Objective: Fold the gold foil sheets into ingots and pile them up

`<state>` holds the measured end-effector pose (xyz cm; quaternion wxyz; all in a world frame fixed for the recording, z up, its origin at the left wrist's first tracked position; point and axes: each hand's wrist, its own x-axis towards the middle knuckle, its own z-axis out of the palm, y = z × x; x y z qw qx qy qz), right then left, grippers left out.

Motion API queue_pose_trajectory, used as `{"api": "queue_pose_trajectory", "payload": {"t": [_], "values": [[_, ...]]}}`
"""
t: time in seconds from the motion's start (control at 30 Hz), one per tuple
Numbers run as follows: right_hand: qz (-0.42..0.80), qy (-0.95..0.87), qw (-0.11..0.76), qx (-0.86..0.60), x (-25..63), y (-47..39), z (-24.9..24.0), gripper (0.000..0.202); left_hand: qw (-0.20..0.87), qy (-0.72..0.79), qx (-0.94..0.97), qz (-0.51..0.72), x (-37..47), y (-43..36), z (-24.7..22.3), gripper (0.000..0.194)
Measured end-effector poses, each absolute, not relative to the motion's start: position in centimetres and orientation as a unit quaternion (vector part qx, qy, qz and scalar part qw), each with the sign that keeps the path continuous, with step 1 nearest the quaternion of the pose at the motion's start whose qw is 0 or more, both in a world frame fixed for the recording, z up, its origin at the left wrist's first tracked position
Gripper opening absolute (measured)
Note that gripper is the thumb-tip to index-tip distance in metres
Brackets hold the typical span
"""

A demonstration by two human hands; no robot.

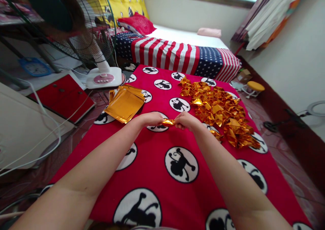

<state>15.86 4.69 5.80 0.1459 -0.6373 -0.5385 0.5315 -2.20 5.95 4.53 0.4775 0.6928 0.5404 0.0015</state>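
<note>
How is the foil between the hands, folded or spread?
Folded: the foil piece shows as a small narrow strip, unlike the flat sheets at left.

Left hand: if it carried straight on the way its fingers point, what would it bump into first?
The folded gold foil strip pinched at the fingertips of the left hand; just past it, the right hand, seemingly at much the same height, though depth is hard to judge.

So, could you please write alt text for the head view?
A person's left hand and right hand hold a small gold foil piece over a red monkey-print cloth. Gold foil sheets lie left, a heap of folded foil right.
</note>
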Motion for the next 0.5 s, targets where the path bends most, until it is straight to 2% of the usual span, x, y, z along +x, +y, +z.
{"api": "queue_pose_trajectory", "payload": {"t": [0.5], "values": [[0.599,-0.457,0.202,-0.626,16.2,4.7,5.0,0.024,0.540,0.568,0.619,0.034,-2.2,5.6,5.2,0.023]]}}
